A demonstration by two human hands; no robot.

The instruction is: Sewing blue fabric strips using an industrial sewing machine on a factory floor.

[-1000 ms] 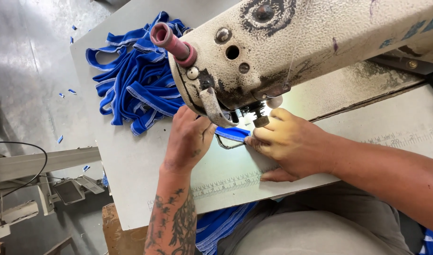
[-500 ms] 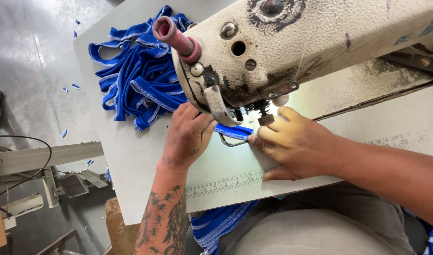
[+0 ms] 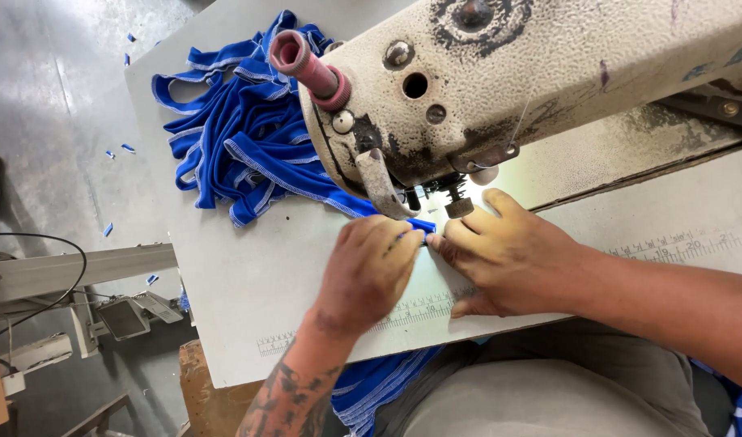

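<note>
Head view: white table (image 3: 241, 283) over grey floor (image 3: 55, 97); both hands, left hand (image 3: 369, 271) and right hand (image 3: 508, 255), press flat on blue strip (image 3: 419, 226), needle hidden behind sewing machine (image 3: 533, 89).

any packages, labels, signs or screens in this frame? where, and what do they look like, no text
No packages, signs or screens.
Printed ruler strip: along the near edge of the white table, a long thin scale of dark tick marks, partly under the left hand and right hand.
Second ruler stretch: table's right side, same pale strip with dark marks.
</note>
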